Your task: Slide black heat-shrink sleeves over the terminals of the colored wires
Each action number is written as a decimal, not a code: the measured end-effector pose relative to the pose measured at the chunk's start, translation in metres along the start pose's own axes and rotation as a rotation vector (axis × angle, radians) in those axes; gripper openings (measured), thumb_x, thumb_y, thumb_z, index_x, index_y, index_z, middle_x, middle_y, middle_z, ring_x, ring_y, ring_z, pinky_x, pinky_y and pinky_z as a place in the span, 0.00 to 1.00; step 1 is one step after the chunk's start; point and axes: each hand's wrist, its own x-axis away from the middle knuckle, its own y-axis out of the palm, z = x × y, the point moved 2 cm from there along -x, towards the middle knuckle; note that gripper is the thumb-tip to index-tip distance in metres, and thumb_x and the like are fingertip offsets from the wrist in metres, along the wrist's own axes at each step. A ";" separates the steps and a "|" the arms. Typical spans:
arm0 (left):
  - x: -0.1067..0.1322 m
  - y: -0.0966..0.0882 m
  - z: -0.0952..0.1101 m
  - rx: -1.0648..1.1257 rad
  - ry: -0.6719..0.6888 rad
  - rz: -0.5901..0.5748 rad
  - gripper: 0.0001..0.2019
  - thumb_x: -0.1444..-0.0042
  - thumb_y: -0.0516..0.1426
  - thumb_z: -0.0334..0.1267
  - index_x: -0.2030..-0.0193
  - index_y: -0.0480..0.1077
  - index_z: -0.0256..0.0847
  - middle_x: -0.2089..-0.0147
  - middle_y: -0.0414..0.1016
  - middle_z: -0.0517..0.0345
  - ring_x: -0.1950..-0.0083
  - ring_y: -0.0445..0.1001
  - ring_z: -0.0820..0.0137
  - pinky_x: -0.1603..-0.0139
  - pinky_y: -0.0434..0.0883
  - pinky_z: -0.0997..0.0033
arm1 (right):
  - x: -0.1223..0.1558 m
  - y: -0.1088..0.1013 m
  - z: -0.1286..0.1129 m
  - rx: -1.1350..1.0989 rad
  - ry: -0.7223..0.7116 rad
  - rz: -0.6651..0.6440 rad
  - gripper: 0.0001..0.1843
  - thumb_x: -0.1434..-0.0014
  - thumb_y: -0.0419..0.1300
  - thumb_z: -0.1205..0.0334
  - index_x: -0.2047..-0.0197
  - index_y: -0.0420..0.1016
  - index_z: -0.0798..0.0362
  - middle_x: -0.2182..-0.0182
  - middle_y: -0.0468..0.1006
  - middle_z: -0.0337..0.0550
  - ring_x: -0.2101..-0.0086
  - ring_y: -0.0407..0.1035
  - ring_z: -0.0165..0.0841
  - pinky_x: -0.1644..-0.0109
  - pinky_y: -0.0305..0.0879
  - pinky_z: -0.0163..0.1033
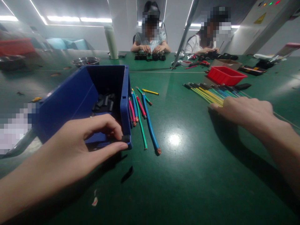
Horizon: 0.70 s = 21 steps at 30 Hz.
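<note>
My left hand (93, 137) pinches a short black sleeve (125, 138) between thumb and fingers, at the front edge of a blue bin (125, 103). Inside the bin lies a pile of black sleeves (104, 102). Further right, my right hand (243, 109) is bent over a row of yellow-green wires (209, 96), touching their near ends. Its fingers are curled and mostly hidden, so what they grip does not show. Between the hands, beside the bin, lie several loose cut wires, among them a thick blue wire (151, 125) with bare copper at its end, and a thin green wire (141, 126).
A red tray (226, 76) stands behind the wire row, near a cardboard box (225, 64). Behind the bin are a metal bowl (85, 61) and a pale bottle (111, 43). A slanted metal pole (185, 34) rises from the green table (187, 175). Two people work across it.
</note>
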 end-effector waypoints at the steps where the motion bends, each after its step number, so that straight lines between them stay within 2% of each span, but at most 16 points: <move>1: 0.000 0.000 -0.001 0.005 0.007 0.010 0.12 0.35 0.67 0.53 0.62 0.78 0.49 0.64 0.85 0.63 0.64 0.85 0.66 0.66 0.82 0.76 | 0.003 -0.002 -0.004 0.000 -0.023 0.015 0.38 0.24 0.41 0.35 0.42 0.80 0.57 0.45 0.83 0.72 0.49 0.80 0.64 0.55 0.72 0.57; 5: 0.001 0.002 -0.004 0.009 0.018 0.037 0.10 0.35 0.68 0.53 0.58 0.79 0.52 0.63 0.86 0.63 0.64 0.86 0.66 0.65 0.83 0.76 | 0.018 -0.010 -0.023 -0.011 -0.141 0.056 0.33 0.23 0.39 0.36 0.46 0.77 0.49 0.49 0.84 0.64 0.51 0.80 0.59 0.58 0.67 0.51; 11: 0.001 0.002 -0.006 -0.032 0.033 0.028 0.11 0.33 0.67 0.55 0.58 0.80 0.52 0.62 0.86 0.64 0.64 0.86 0.67 0.64 0.83 0.78 | 0.031 -0.010 -0.041 -0.044 -0.314 0.063 0.22 0.23 0.48 0.40 0.48 0.75 0.46 0.47 0.84 0.50 0.50 0.79 0.50 0.60 0.65 0.45; 17: 0.001 0.002 -0.006 -0.032 0.045 0.027 0.09 0.34 0.68 0.53 0.57 0.81 0.54 0.60 0.87 0.67 0.62 0.87 0.68 0.62 0.83 0.80 | 0.022 -0.003 -0.032 -0.029 -0.269 0.097 0.23 0.23 0.47 0.41 0.48 0.74 0.49 0.42 0.81 0.54 0.47 0.79 0.53 0.63 0.63 0.46; 21: 0.002 0.000 -0.005 -0.021 0.044 0.029 0.06 0.34 0.68 0.51 0.57 0.81 0.56 0.60 0.87 0.69 0.62 0.87 0.69 0.64 0.82 0.81 | 0.015 0.003 -0.024 -0.038 -0.242 0.128 0.26 0.23 0.46 0.41 0.49 0.75 0.51 0.40 0.80 0.58 0.44 0.79 0.57 0.60 0.66 0.49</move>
